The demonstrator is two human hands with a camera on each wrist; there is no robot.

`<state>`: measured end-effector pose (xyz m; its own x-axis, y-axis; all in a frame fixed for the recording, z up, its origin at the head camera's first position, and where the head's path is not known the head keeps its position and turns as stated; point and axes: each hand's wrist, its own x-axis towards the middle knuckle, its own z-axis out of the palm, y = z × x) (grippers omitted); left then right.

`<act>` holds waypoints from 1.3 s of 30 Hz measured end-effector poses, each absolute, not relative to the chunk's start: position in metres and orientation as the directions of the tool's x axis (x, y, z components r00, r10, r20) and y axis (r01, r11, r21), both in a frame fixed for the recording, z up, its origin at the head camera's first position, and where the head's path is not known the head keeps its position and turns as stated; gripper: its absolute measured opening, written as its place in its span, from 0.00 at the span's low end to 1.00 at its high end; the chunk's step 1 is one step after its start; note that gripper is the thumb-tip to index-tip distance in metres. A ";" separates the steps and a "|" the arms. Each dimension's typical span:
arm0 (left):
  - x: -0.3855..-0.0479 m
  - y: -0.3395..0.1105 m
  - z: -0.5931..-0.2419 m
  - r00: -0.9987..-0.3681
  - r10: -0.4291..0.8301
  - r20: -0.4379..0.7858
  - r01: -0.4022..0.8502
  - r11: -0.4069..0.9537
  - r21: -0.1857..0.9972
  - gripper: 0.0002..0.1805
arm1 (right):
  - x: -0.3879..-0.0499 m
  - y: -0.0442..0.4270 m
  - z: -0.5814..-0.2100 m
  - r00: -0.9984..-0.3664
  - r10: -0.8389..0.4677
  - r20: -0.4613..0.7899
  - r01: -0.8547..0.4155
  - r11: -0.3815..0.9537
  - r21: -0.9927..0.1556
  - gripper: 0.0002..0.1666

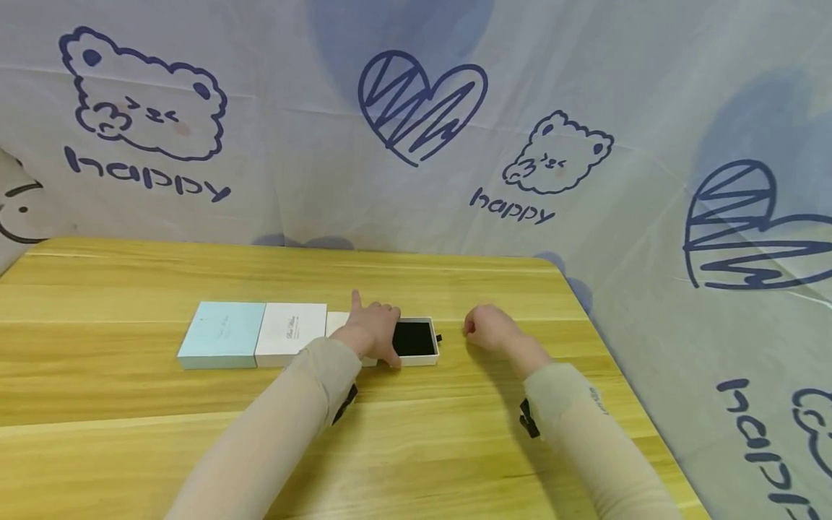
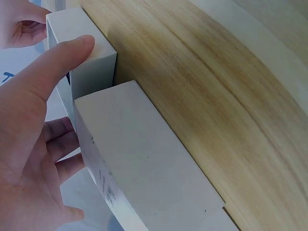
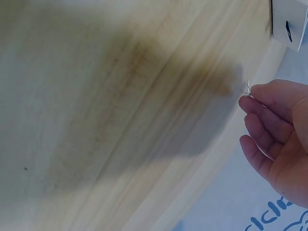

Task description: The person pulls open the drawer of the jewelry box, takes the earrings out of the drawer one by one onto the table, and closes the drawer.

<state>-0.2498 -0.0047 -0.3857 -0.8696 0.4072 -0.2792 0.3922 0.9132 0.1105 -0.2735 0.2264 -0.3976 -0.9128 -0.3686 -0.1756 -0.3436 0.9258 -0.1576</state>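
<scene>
My left hand (image 1: pixel 372 328) grips a small white box tray (image 1: pixel 437 339) with a black lining (image 1: pixel 413 338) and a dark pull tab on its right end. In the left wrist view its thumb (image 2: pixel 72 53) presses the tray's white side wall (image 2: pixel 94 77), and its other fingers are partly hidden on the far side. To the right, apart from the tray, my right hand (image 1: pixel 490 328) is raised over the table. Its thumb and index finger pinch a tiny shiny silver wire-like piece (image 3: pixel 248 89), too small to identify.
Left of the tray, a white box (image 1: pixel 290 328) with printed lettering and a light blue box (image 1: pixel 222 332) stand in a row. A cream box (image 1: pixel 335 321) is partly hidden behind my left hand. The wooden table (image 1: pixel 442 448) ends at a patterned cloth (image 1: pixel 292 144).
</scene>
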 end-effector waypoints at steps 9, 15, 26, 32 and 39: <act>-0.250 -0.004 -0.385 -0.867 0.407 -0.287 0.394 0.913 0.103 0.49 | -0.272 0.225 -0.400 -0.913 -0.361 -0.190 -0.339 0.931 -0.138 0.06; -0.250 -0.005 -0.384 -0.867 0.407 -0.287 0.394 0.913 0.106 0.49 | -0.271 0.226 -0.400 -0.918 -0.343 -0.197 -0.324 0.938 -0.125 0.06; -0.251 -0.004 -0.387 -0.865 0.407 -0.293 0.393 0.913 0.107 0.49 | -0.273 0.226 -0.394 -0.948 -0.264 -0.178 -0.247 0.962 -0.112 0.12; -0.251 -0.004 -0.386 -0.865 0.407 -0.293 0.392 0.913 0.109 0.49 | -0.275 0.215 -0.390 -0.950 -0.294 -0.103 -0.259 0.929 -0.263 0.30; -0.253 -0.002 -0.389 -0.867 0.395 -0.304 0.387 0.918 0.087 0.49 | -0.274 0.199 -0.388 -0.862 -0.468 -0.196 -0.374 0.847 -0.377 0.54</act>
